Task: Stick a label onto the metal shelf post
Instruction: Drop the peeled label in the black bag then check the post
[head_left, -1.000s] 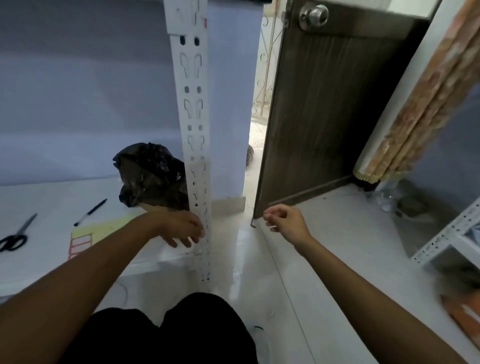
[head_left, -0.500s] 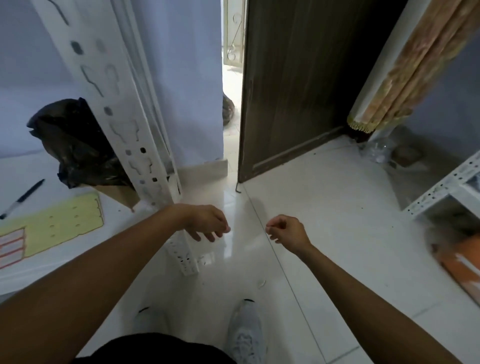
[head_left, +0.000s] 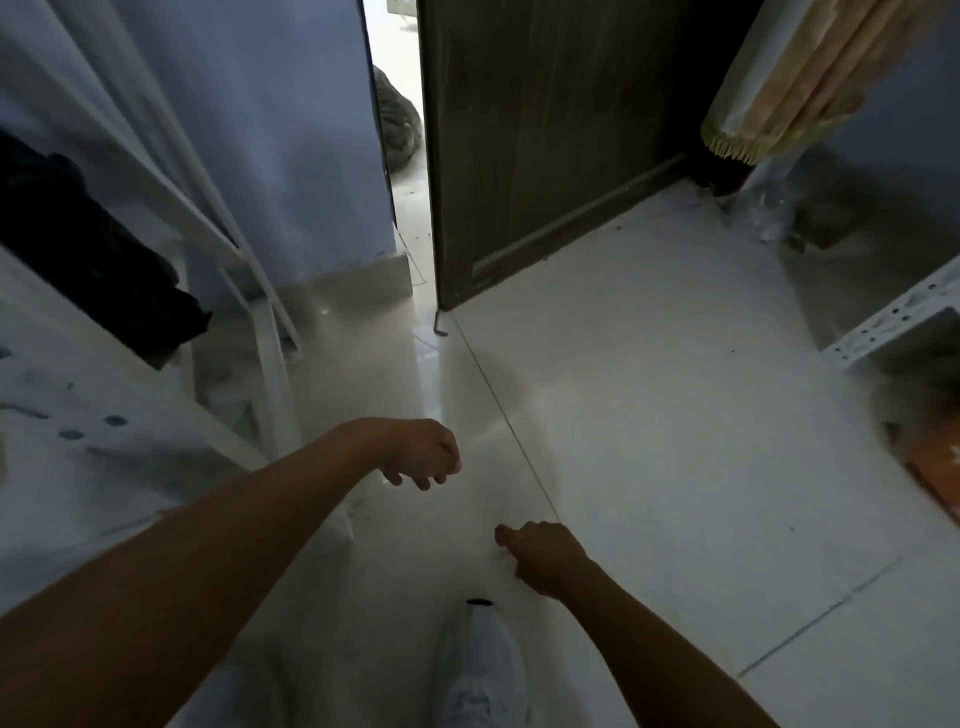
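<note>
Floor (head_left: 649, 415): glossy pale tile fills most of the view because your head is tipped down. Risk: you're looking at tile, not the work, and a label stuck blind goes on crooked.

Door (head_left: 545, 156): ajar ahead and well apart from both hands, so low risk.

Metal shelf post (head_left: 130, 457): this is the target. It runs along the left edge, very close to the lens and smeared, with a few dark slots showing. Your left forearm crosses its lower end, and neither hand touches it. Risk: the label lands over a slot, has no metal behind part of it, and peels.

Black bag (head_left: 78, 249): it sits behind the post and could snag an elbow if you reach in. Minor.

Shoe (head_left: 483, 675): white, planted on shiny tile. Lean toward the post and a slip is possible.

Left hand (head_left: 421, 452): near the post's lower end, fingers hanging loosely curled with nothing in them.

Right hand (head_left: 545, 556): lower, over bare tile, fingers curled in tight toward the thumb. Cannot tell if they pinch anything.

Label: not visible anywhere. My read is that it's either hidden in the right hand or not picked up. If it's hidden there, the tight curl may fold the sticky side onto itself or onto skin. If it isn't, you've nothing to stick. Check before reaching.
</note>
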